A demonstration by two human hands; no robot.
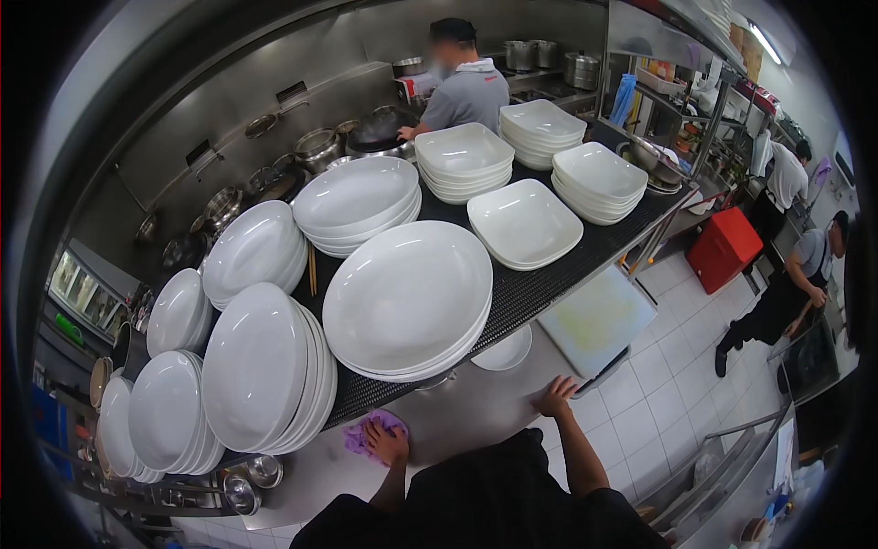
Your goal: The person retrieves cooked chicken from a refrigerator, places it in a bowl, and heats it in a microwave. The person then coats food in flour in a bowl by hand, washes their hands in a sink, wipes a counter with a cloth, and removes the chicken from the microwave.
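My left hand (388,443) is on a crumpled purple cloth (355,440), pressed to the steel counter (466,403) with the fingers over the fabric. To the right, my right hand (555,399) rests at the counter's edge with its fingers apart and nothing in it. Just beyond it lies a stained white cutting board (599,318) on a dark-edged tray. A white bowl (505,351) sits under the shelf's edge, between the board and the plates.
Above the counter, a black-matted shelf (521,295) carries stacks of oval plates (407,297) and square bowls (526,222). Ladles (242,494) hang at lower left. A person (466,87) stands at the stoves behind; other people work at right, near a red bin (724,249).
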